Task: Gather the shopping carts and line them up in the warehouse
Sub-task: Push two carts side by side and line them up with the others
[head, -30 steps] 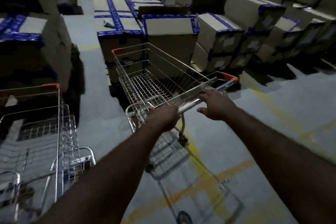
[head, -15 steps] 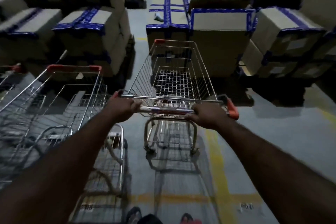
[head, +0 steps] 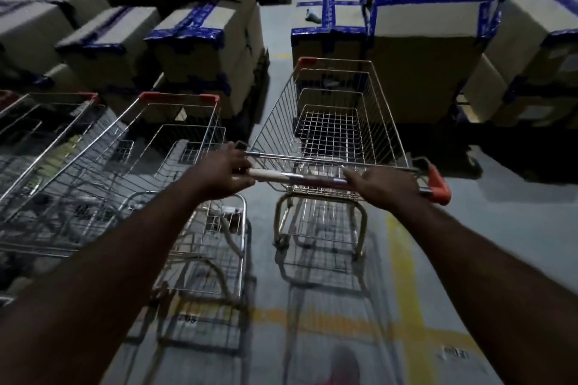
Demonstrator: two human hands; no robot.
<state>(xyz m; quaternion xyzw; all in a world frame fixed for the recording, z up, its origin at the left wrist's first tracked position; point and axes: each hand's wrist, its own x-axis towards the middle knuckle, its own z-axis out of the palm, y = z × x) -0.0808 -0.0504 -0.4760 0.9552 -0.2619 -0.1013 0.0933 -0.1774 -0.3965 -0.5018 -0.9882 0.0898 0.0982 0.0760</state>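
Grey floor (head: 516,228) open right — boxes (head: 422,50) close ahead, parked cart (head: 179,98) just left; left hand (head: 225,175) and right hand (head: 378,187) curl fingers round cart handle (head: 300,178).

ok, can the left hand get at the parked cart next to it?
Probably yes: the left hand grips the cart handle, but the parked cart stands right beside and below it, nothing between.

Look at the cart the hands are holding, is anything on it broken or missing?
Maybe. The held cart has a red cap on only its front left corner; the front right is bare wire. The cart beside it has both.
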